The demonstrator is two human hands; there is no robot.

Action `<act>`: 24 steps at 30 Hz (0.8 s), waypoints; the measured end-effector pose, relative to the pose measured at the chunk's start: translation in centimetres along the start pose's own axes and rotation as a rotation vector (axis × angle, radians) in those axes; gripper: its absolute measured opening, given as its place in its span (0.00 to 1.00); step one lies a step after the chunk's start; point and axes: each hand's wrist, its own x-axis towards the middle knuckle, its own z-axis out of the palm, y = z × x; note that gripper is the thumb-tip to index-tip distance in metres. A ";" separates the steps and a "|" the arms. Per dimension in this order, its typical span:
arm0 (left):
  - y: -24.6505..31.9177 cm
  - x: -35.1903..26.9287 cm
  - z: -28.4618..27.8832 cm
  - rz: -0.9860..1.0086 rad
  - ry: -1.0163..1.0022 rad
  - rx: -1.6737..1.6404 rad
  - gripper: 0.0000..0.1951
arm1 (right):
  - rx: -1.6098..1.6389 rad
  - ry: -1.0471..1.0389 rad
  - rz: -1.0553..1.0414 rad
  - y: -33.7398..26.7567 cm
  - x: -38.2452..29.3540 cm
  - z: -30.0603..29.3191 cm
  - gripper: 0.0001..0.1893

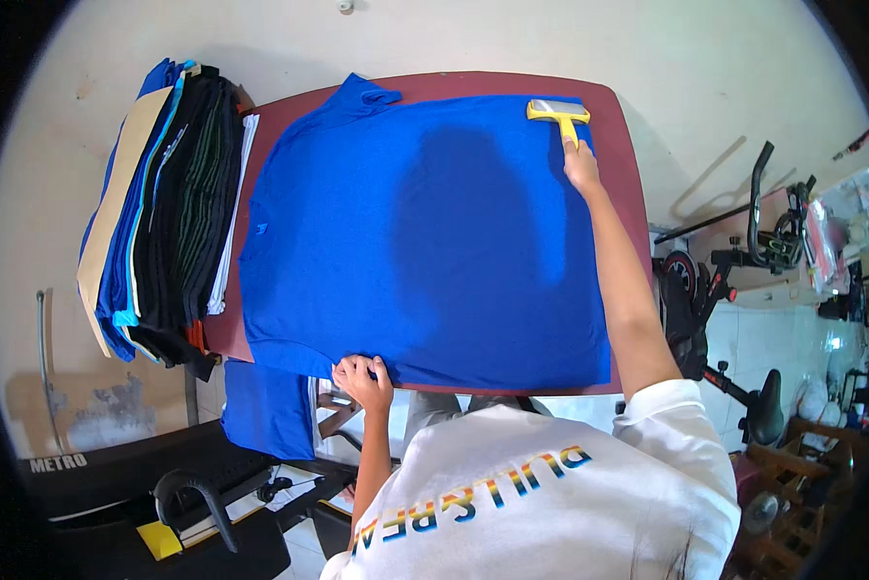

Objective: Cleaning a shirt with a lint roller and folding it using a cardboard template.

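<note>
A blue T-shirt (318,217) lies spread flat on the dark red tabletop (623,181). Its neckline faces left and its hem right. My right hand (581,167) grips the yellow handle of a lint roller (559,110). The roller's pale head rests at the far corner of the shirt, by the hem. Down at the near edge of the table, my left hand (365,380) has its fingers curled over the shirt's near side, close to the sleeve. Part of that gripped fabric is hidden under the fingers.
A tall stack of folded clothes (180,203) stands at the table's left end, with a cardboard sheet (126,217) among them. More blue fabric (271,409) lies below the near left corner. Exercise equipment (217,500) is at lower left, an exercise bike (724,290) at right.
</note>
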 end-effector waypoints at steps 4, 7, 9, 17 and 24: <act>0.2 0.0 0.2 0.028 0.054 0.013 0.09 | 0.129 -0.023 -0.111 6.3 -10.3 -0.7 0.30; -0.5 -0.5 0.2 -0.005 0.071 0.053 0.10 | 0.222 -0.104 -0.038 7.1 -23.6 -3.5 0.17; -0.3 -0.3 0.4 0.033 0.049 0.061 0.10 | 0.404 -0.192 -0.012 10.6 -30.8 -5.7 0.13; -0.3 0.0 0.2 0.062 0.040 0.093 0.09 | 0.561 -0.353 0.385 13.1 -40.1 -18.5 0.18; -0.2 -0.1 0.0 0.040 0.042 0.053 0.08 | 0.398 -0.814 0.163 11.1 -28.9 -16.3 0.18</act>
